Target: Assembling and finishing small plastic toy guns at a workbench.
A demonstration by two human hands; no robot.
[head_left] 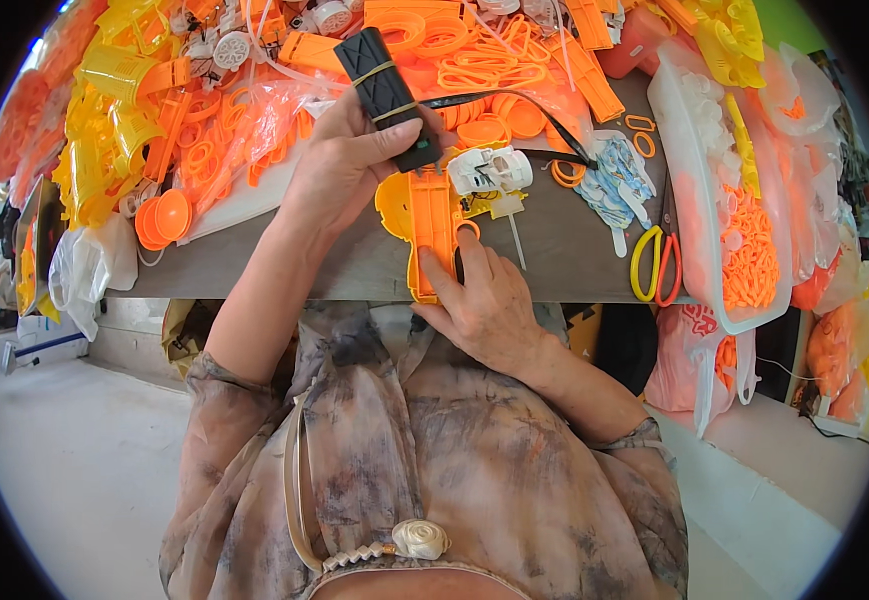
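My left hand (350,150) is closed round a black box-shaped corded tool (375,75) with two rubber bands round it. The tool's lower end meets the top of a long orange plastic piece (433,215), which lies in a yellow toy shell (393,205). At the table's front edge, my right hand (490,305) grips the lower part of this shell, thumb and fingers on either side. A white plastic mechanism (488,170) with a thin pale rod lies against the shell's right side. The tool's working tip is hard to make out.
Orange and yellow plastic parts (475,60) heap up across the back. To the right lie scissors (658,262) with yellow and red handles and a pile of pale blue strips (615,180). A translucent bin (705,215) holds small orange pieces. Orange discs (165,218) sit at left.
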